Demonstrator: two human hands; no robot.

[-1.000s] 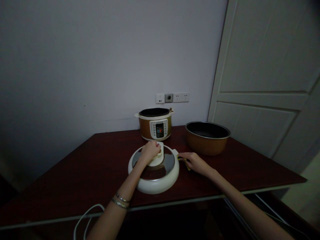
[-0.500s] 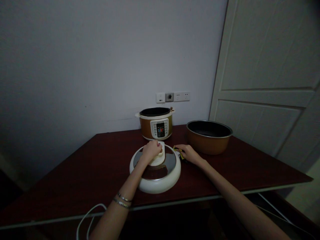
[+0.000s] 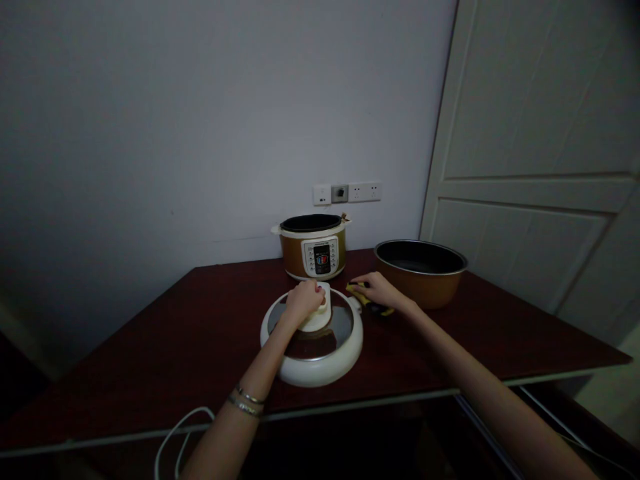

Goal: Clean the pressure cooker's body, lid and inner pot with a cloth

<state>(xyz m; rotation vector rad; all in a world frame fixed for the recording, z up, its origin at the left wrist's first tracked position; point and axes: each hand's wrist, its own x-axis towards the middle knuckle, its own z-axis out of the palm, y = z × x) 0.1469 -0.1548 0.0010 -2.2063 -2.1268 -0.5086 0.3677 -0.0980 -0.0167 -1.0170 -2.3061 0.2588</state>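
Plain pale wall [image 3: 240, 120] formed the backdrop beyond the fingers of both hands, with a row of switch and socket plates [image 3: 357, 193] mounted on it, farther off than the fingertips. To the right of the right-hand fingers, past the pot, stood a white panelled door [image 3: 525, 247]. Lighting was dim. Beneath both hands extended a dark red-brown table [image 3: 200, 347] with a pale front edge.

White-rimmed lid [image 3: 320, 373] with a glass centre lay on the table directly under the fingers of the left hand [image 3: 303, 300]. These fingers were curled around the lid's white handle [image 3: 314, 324]; the underside of the grip was hidden. Two bracelets [image 3: 246, 405] encircled the left wrist.

Fingers of the right hand [image 3: 379, 291] pinched a yellow-and-black cloth [image 3: 353, 289] just beside the lid's side tab [image 3: 355, 305], at the far right of the rim. Contact between cloth and tab could not be determined.

Beyond the left-hand fingers stood an uncovered cooker [image 3: 295, 257], its control panel [image 3: 322, 259] facing them. Just beyond and to the right of the right-hand fingers rested a brown pot [image 3: 420, 285] with a dark interior. Nearer than the left-hand fingers and to their left, a white cable [image 3: 167, 433] looped at the table's front edge.
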